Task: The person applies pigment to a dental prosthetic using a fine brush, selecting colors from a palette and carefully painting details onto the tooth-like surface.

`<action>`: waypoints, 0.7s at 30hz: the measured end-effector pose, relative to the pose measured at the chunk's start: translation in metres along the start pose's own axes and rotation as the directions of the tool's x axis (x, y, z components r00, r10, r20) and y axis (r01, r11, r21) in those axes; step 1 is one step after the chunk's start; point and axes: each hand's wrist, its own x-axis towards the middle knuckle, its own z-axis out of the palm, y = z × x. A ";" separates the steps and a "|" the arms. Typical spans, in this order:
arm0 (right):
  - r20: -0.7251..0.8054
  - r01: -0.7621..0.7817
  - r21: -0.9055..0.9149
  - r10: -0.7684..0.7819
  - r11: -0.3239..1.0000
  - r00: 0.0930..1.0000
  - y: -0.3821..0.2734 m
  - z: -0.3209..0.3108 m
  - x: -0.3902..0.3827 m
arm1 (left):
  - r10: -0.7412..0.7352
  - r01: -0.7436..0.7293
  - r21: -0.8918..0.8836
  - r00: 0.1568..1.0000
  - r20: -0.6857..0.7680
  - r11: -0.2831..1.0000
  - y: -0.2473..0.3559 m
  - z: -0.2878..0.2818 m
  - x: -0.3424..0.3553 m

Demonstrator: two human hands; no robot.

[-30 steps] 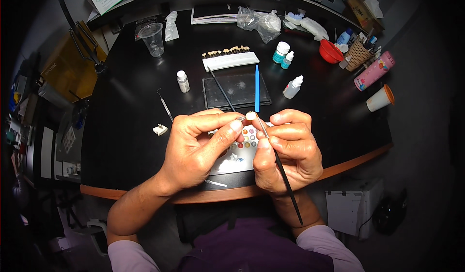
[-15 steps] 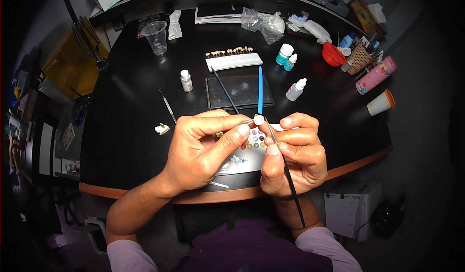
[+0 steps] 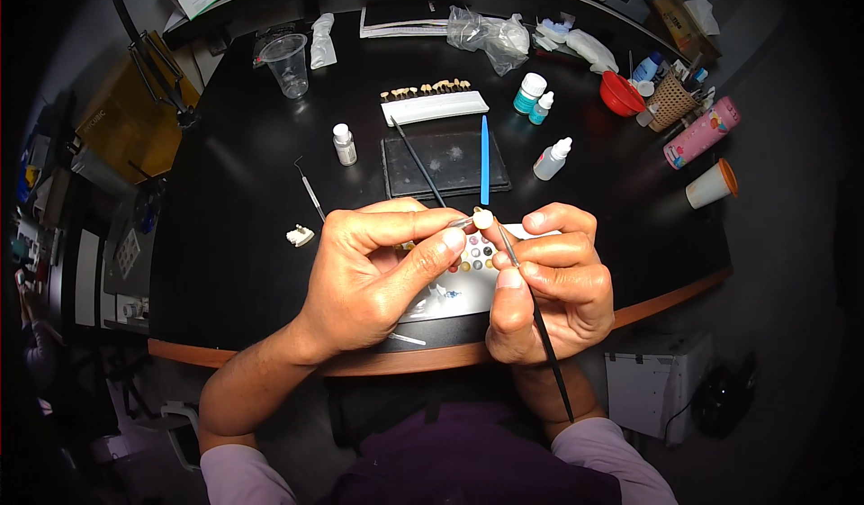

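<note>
My left hand [image 3: 373, 275] pinches a small clear or metallic holder [image 3: 461, 223] between thumb and forefinger. At its end sits a cream-coloured dental crown [image 3: 483, 220]. My right hand [image 3: 562, 293] grips a fine paintbrush [image 3: 545, 343] like a pen, its long black handle slanting down toward my wrist. The brush tip is close beside the crown; whether it touches cannot be made out. Below both hands lies a white palette [image 3: 468, 300] with several round colour wells, partly hidden by my fingers.
Behind my hands lie a dark flat case [image 3: 450, 165], another brush [image 3: 416, 161] and a blue stick [image 3: 485, 158]. Farther back stands a tooth shade guide [image 3: 436, 107]. Small bottles [image 3: 345, 145] [image 3: 552, 159] flank the case. A tooth model [image 3: 300, 235] and a probe [image 3: 310, 190] lie left.
The hands keep nearly the same pose, with the brush still beside the crown. The whole view has shifted slightly, and the crown looks a little yellower.
</note>
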 end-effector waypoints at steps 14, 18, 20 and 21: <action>0.010 -0.013 0.016 0.013 1.000 1.000 -0.001 -0.002 -0.001 | 0.044 -0.044 0.003 0.999 0.000 0.999 -0.002 0.001 0.000; 0.024 -0.019 0.033 0.018 0.999 1.000 -0.001 -0.002 -0.001 | 0.064 -0.064 0.018 0.998 0.001 0.998 -0.004 0.000 0.001; 0.021 -0.018 0.044 0.017 0.999 1.000 -0.001 -0.002 -0.001 | 0.074 -0.074 0.011 0.997 0.002 0.997 -0.004 0.000 0.000; 0.024 -0.023 0.046 0.022 0.999 0.999 -0.002 -0.001 -0.001 | 0.081 -0.081 0.018 0.997 0.006 0.997 -0.004 -0.001 0.000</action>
